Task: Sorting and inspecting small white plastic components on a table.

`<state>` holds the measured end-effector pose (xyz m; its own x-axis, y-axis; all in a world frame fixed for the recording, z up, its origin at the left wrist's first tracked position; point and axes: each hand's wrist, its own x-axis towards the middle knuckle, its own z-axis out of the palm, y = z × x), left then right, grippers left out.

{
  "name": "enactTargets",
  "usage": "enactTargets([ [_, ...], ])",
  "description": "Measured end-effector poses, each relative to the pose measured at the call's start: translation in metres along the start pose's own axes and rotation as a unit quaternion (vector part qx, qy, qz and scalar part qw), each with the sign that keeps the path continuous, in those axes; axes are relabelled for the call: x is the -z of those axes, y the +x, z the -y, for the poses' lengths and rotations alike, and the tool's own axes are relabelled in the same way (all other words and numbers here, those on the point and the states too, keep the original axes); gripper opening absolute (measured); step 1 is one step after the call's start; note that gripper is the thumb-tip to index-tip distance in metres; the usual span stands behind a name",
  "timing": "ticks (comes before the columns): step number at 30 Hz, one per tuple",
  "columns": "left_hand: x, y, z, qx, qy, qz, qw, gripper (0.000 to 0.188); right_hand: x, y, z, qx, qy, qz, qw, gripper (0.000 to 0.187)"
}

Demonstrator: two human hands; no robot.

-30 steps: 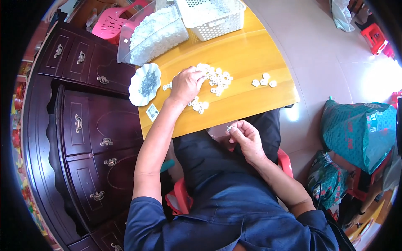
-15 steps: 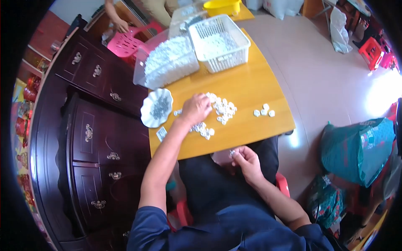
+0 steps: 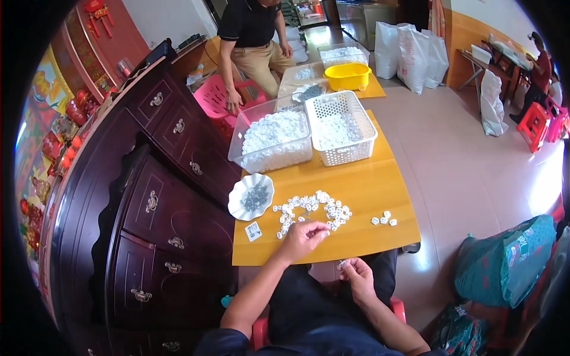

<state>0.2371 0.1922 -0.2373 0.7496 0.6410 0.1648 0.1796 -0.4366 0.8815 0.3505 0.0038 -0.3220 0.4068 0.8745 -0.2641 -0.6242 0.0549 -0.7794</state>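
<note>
My left hand point(image 3: 303, 240) hovers over the near edge of the wooden table point(image 3: 356, 184), its thumb and fingers pinched together; whatever they hold is too small to tell. Below the edge, over my lap, my right hand point(image 3: 359, 280) pinches a small white piece point(image 3: 342, 265) between thumb and forefinger. Beyond my left hand spreads a loose patch of small white plastic pieces point(image 3: 338, 215) with dark centres. A few similar pieces point(image 3: 387, 214) sit apart at the right. A white scalloped dish point(image 3: 234, 199) holds small grey parts point(image 3: 256, 197), and a printed card point(image 3: 253, 232) lies near it.
A clear bin point(image 3: 237, 155) and a white perforated basket point(image 3: 350, 155), both with white pieces, stand across the table, a yellow tub point(image 3: 346, 77) behind. A person point(image 3: 246, 35) stands beside a pink chair point(image 3: 208, 98). Dark drawers point(image 3: 172, 207) flank the left; a teal bag point(image 3: 504, 261) sits right.
My left hand has drawn back from the white pieces toward the table's near edge. My right hand stays over my lap with its piece. The view has tilted up, showing more of the room.
</note>
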Motion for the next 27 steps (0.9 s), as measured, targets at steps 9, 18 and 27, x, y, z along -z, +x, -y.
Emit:
enactTargets([
  [9, -0.036, -0.056, 0.007, 0.066, -0.088, 0.015, 0.994, 0.015, 0.005, 0.003, -0.002, -0.038, 0.019, -0.019, 0.999, 0.009],
  [18, -0.073, -0.078, -0.018, -0.067, -0.003, 0.061, 0.996, 0.013, 0.021, 0.015, -0.017, -0.106, 0.210, -0.004, 0.972, 0.009],
  [27, -0.111, -0.096, -0.016, -0.036, 0.008, 0.048, 0.998, 0.019, 0.029, 0.013, -0.013, -0.166, 0.270, -0.016, 0.948, 0.012],
])
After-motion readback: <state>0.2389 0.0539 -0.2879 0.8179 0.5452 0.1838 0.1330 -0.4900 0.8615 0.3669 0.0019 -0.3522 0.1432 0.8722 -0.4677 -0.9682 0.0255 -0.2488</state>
